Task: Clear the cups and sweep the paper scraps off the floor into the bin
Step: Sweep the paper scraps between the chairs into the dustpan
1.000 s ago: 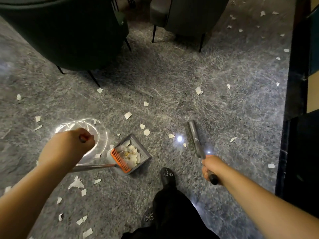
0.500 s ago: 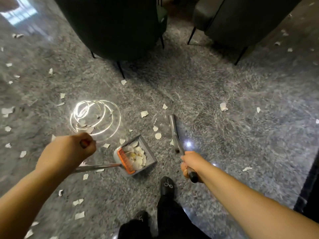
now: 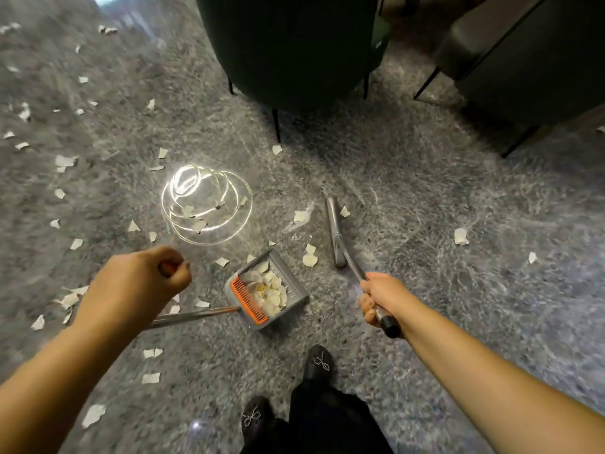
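Observation:
My left hand (image 3: 137, 283) grips the top of a long dustpan handle. The grey dustpan (image 3: 296, 298) with an orange comb edge rests on the floor just left of centre and holds a heap of white paper scraps (image 3: 270, 293). My right hand (image 3: 381, 298) grips the broom handle near its black end. The grey broom head (image 3: 334, 231) lies on the floor right of the dustpan, with a few scraps (image 3: 309, 258) between the two. More scraps (image 3: 65, 160) are scattered over the grey marble floor, mostly to the left. No cups or bin are in view.
A dark green chair (image 3: 288, 50) on thin black legs stands straight ahead, and a grey chair (image 3: 530, 60) stands at the upper right. A bright ring-shaped light reflection (image 3: 206, 204) shines on the floor. My black shoes (image 3: 319, 362) are at the bottom centre.
The view has swung left, so the chairs and scraps shifted right in frame. The broom head moved left, closer to the dustpan. Both hands keep their grips.

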A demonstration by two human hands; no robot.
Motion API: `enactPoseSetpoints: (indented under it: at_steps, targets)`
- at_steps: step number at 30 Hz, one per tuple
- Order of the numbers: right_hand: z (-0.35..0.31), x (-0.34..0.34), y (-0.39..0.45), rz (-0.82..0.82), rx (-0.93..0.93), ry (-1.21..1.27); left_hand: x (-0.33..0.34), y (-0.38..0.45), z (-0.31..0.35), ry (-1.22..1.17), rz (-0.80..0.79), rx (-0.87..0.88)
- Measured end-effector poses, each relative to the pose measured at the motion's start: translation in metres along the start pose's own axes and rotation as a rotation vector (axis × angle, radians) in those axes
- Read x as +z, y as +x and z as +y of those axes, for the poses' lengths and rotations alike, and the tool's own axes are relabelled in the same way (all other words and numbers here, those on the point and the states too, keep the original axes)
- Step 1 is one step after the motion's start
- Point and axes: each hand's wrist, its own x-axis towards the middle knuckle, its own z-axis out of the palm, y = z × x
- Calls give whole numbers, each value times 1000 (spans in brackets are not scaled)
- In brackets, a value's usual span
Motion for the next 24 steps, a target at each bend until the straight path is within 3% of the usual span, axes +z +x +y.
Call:
enactPoseSetpoints:
  at_steps: [10,17,24]
  targets:
    - [-64,-21,52,141,-113,-273,10,25,26,24,-22,-4]
    - [-99,-8,82,147,-112,-447,12,38,36,50,-27,-21]
    - [-112,18,94,106,-153,-858,5,56,33,26,-18,-12]
